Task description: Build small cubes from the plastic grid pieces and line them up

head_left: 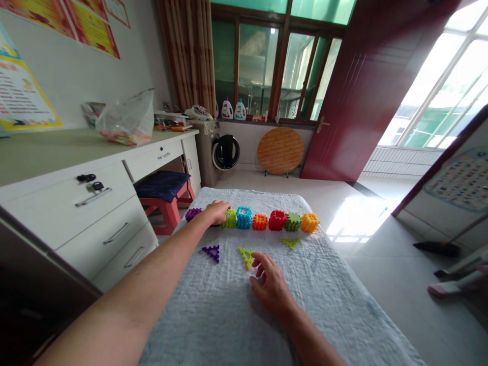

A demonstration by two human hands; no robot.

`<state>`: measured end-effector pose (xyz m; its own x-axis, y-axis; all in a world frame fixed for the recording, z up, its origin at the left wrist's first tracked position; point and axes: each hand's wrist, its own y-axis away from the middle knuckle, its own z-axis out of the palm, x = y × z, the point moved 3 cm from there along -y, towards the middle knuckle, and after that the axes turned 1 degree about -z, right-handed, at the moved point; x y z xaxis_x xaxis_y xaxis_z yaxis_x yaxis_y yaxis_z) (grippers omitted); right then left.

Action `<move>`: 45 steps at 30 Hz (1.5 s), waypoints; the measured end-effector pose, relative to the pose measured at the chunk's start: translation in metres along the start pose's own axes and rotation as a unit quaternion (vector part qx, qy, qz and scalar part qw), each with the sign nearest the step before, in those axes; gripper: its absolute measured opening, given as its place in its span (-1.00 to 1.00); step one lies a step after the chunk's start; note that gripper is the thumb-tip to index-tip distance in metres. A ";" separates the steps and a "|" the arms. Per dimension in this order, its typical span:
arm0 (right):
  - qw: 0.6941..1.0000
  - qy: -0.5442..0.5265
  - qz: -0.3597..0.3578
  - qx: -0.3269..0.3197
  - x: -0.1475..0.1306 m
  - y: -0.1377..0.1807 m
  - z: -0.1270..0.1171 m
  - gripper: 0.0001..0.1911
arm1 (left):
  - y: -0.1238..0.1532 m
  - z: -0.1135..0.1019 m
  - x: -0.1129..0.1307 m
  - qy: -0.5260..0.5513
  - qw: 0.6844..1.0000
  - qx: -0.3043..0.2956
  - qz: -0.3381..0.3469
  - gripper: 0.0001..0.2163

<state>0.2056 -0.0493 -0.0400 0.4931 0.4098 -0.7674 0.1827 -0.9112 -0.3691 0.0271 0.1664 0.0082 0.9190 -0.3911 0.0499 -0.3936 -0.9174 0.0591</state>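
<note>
A row of toothed plastic cubes stands on the grey-blue cloth point(305, 295). My left hand point(218, 211) is in this row with curled fingers, between a purple cube point(193, 214) and a light green cube point(230, 219); what it grips is hidden beneath it. To the right follow blue point(244, 217), orange point(260, 221), red point(277, 219), dark green point(293, 221) and yellow point(310, 222) cubes. Nearer me, my right hand point(270, 279) is open, fingers bent beside a yellow-green triangle point(245, 256). A purple triangle point(212, 252) and another yellow-green triangle point(290, 243) lie flat.
At left runs a white desk point(57, 147) with drawers and a plastic bag point(127, 119) on top. A red stool point(171, 213) with a dark cushion stands before it. Further back are a washing machine point(208, 152), a round wooden tabletop point(281, 150) and a dark red door point(354, 91).
</note>
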 end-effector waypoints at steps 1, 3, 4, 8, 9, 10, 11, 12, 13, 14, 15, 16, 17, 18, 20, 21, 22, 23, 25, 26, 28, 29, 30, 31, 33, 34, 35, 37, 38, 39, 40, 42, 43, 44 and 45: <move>1.000 0.000 -0.002 0.001 0.001 0.000 0.000 -0.46 | 0.000 0.000 0.000 0.002 1.000 0.003 0.000 -0.50; 1.000 0.001 -0.005 0.005 0.002 0.000 0.000 -0.46 | 0.002 0.000 0.001 0.006 1.000 0.011 0.001 -0.49; 1.000 0.003 -0.005 0.007 0.003 0.000 0.000 -0.46 | 0.004 -0.002 0.001 0.007 1.000 0.019 0.001 -0.48; 1.000 0.009 -0.002 0.015 0.004 -0.002 -0.001 -0.50 | 0.023 -0.010 0.010 0.011 0.997 0.078 0.004 -0.49; 1.000 0.011 -0.003 0.016 0.005 -0.002 -0.001 -0.51 | 0.030 -0.012 0.015 0.014 0.995 0.098 0.010 -0.50; 1.000 0.015 -0.003 0.017 0.005 -0.003 -0.001 -0.53 | 0.039 -0.013 0.021 0.019 0.993 0.117 0.019 -0.52; 1.000 0.019 -0.005 0.016 0.005 -0.003 -0.001 -0.55 | 0.049 -0.013 0.028 0.027 0.990 0.136 0.032 -0.53; 1.000 0.024 -0.007 0.014 0.005 -0.004 0.000 -0.57 | 0.060 -0.013 0.037 0.046 0.984 0.164 0.059 -0.55; 0.999 0.031 -0.011 0.010 0.005 -0.004 0.001 -0.60 | 0.071 -0.011 0.046 0.065 0.977 0.183 0.084 -0.56; 0.999 0.039 -0.017 0.003 0.004 -0.004 0.002 -0.63 | 0.083 -0.007 0.056 0.082 0.975 0.181 0.104 -0.57; 0.999 0.046 -0.021 -0.004 0.004 -0.004 0.003 -0.65 | 0.094 -0.002 0.066 0.098 0.974 0.164 0.121 -0.59; 0.998 0.054 -0.024 -0.009 0.003 -0.004 0.004 -0.67 | 0.104 0.003 0.074 0.110 0.974 0.144 0.133 -0.59; 0.998 0.062 -0.024 -0.013 0.002 -0.004 0.004 -0.67 | 0.114 0.008 0.082 0.118 0.975 0.131 0.135 -0.60; 0.997 0.069 -0.023 -0.018 0.001 -0.004 0.003 -0.68 | 0.123 0.013 0.088 0.124 0.976 0.120 0.134 -0.60; 0.995 0.078 -0.025 -0.055 -0.001 -0.005 -0.002 -0.68 | 0.136 0.020 0.095 0.133 0.977 0.110 0.124 -0.61; 0.993 0.082 -0.027 -0.084 -0.002 -0.007 -0.007 -0.68 | 0.140 0.023 0.096 0.136 0.978 0.110 0.117 -0.61; 0.989 0.089 -0.028 -0.114 -0.002 -0.009 -0.013 -0.69 | 0.143 0.026 0.096 0.138 0.978 0.113 0.110 -0.62; 0.986 0.099 -0.023 -0.135 0.000 -0.011 -0.021 -0.70 | 0.144 0.028 0.095 0.142 0.977 0.119 0.103 -0.62; 0.983 0.151 0.004 -0.105 0.007 -0.019 -0.042 -0.71 | 0.144 0.034 0.093 0.151 0.974 0.143 0.090 -0.64; 0.979 0.187 0.021 -0.074 0.013 -0.024 -0.054 -0.70 | 0.144 0.037 0.093 0.156 0.971 0.158 0.085 -0.65; 0.964 0.258 0.055 -0.011 0.026 -0.031 -0.072 -0.69 | 0.142 0.043 0.094 0.165 0.966 0.186 0.076 -0.67; 0.953 0.292 0.080 0.016 0.034 -0.033 -0.079 -0.67 | 0.141 0.047 0.095 0.168 0.963 0.196 0.075 -0.69; 0.941 0.319 0.108 0.034 0.041 -0.035 -0.083 -0.65 | 0.140 0.050 0.098 0.168 0.962 0.203 0.075 -0.70; 0.931 0.337 0.134 0.045 0.049 -0.035 -0.085 -0.64 | 0.140 0.053 0.101 0.166 0.961 0.207 0.076 -0.71; 0.919 0.356 0.166 0.045 0.060 -0.033 -0.084 -0.66 | 0.140 0.058 0.107 0.157 0.962 0.210 0.077 -0.66; 0.917 0.359 0.169 0.037 0.063 -0.032 -0.082 -0.68 | 0.139 0.060 0.110 0.152 0.963 0.208 0.078 -0.63; 0.917 0.362 0.165 0.030 0.064 -0.031 -0.079 -0.71 | 0.138 0.061 0.113 0.148 0.965 0.202 0.079 -0.61; 0.919 0.368 0.140 0.016 0.061 -0.029 -0.073 -0.76 | 0.137 0.062 0.117 0.147 0.968 0.186 0.081 -0.64; 0.920 0.371 0.124 0.012 0.058 -0.028 -0.071 -0.78 | 0.136 0.061 0.118 0.148 0.969 0.180 0.081 -0.67; 0.922 0.372 0.107 0.011 0.054 -0.027 -0.068 -0.80 | 0.135 0.061 0.118 0.149 0.970 0.175 0.078 -0.69; 0.925 0.370 0.089 0.014 0.049 -0.026 -0.065 -0.81 | 0.135 0.060 0.118 0.149 0.971 0.173 0.074 -0.70; 0.937 0.344 0.053 0.034 0.039 -0.024 -0.060 -0.81 | 0.135 0.057 0.117 0.142 0.973 0.170 0.064 -0.68; 0.946 0.318 0.040 0.053 0.035 -0.024 -0.058 -0.80 | 0.136 0.056 0.116 0.136 0.974 0.169 0.059 -0.66; 0.956 0.283 0.032 0.075 0.032 -0.023 -0.056 -0.77 | 0.138 0.056 0.115 0.132 0.976 0.166 0.053 -0.62; 0.965 0.243 0.031 0.097 0.031 -0.023 -0.054 -0.76 | 0.139 0.056 0.113 0.128 0.977 0.162 0.046 -0.59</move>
<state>0.2629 -0.0176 -0.0267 0.8473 0.2437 -0.4719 0.0004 -0.8888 -0.4583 0.0774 -0.0093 -0.0334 0.8278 -0.4801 0.2904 -0.4089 -0.8705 -0.2739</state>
